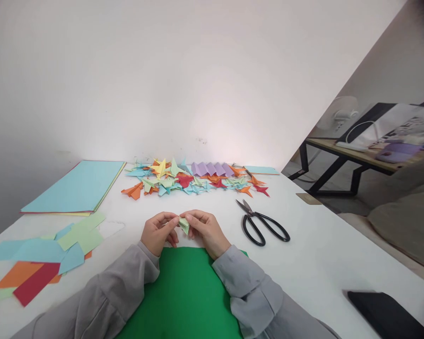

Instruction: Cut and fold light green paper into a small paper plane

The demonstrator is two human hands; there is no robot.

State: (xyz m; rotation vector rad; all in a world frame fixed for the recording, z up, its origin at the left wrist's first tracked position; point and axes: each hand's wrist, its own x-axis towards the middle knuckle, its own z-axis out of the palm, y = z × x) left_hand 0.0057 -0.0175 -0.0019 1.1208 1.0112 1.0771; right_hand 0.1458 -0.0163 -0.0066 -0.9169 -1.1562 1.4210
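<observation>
A small folded piece of pale green paper [184, 225] is pinched between both hands near the middle of the white table. My left hand [159, 232] grips its left side with thumb and forefinger. On its right side, my right hand [207, 231] has thumb and fingers closed on the same piece. Below the hands lies a green sheet [185, 292], partly covered by my sleeves. Black-handled scissors [263, 223] rest to the right with their blades slightly apart.
Many-coloured folded paper shapes [183, 181] and a pleated purple strip [212, 169] line the wall. Stacked blue sheets [76, 186] lie back left, loose cut pieces [44, 252] at left. A black object [388, 313] sits front right.
</observation>
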